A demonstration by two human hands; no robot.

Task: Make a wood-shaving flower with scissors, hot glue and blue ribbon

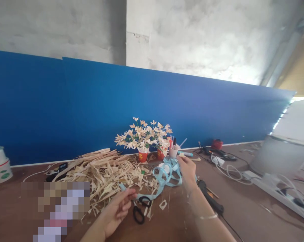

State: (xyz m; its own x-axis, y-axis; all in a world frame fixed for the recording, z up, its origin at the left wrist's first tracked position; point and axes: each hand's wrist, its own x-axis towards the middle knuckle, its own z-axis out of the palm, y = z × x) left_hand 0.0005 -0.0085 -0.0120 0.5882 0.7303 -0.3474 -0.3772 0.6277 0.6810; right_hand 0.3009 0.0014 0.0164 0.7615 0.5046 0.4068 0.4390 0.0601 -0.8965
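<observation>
A light blue ribbon (157, 192) runs from a loose, looped pile to my left hand (120, 206), whose fingers are closed on it near one end. Just right of those fingertips lie scissors with black handles (138, 215). My right hand (188, 168) reaches farther out, at the right edge of the ribbon pile. Its fingers are curled and point away from me, so what they grip is hidden. Beyond the hands stand two red cups (142, 157) with cream-coloured artificial flowers (144, 134).
Dry husk strips (103, 171) are heaped left of centre. A white cup (173, 152) holds pens. Right of my forearm lies a black glue gun (209, 198) with a cord. A power strip (278, 191) and cables lie farther right. Behind stands a blue panel (96, 107).
</observation>
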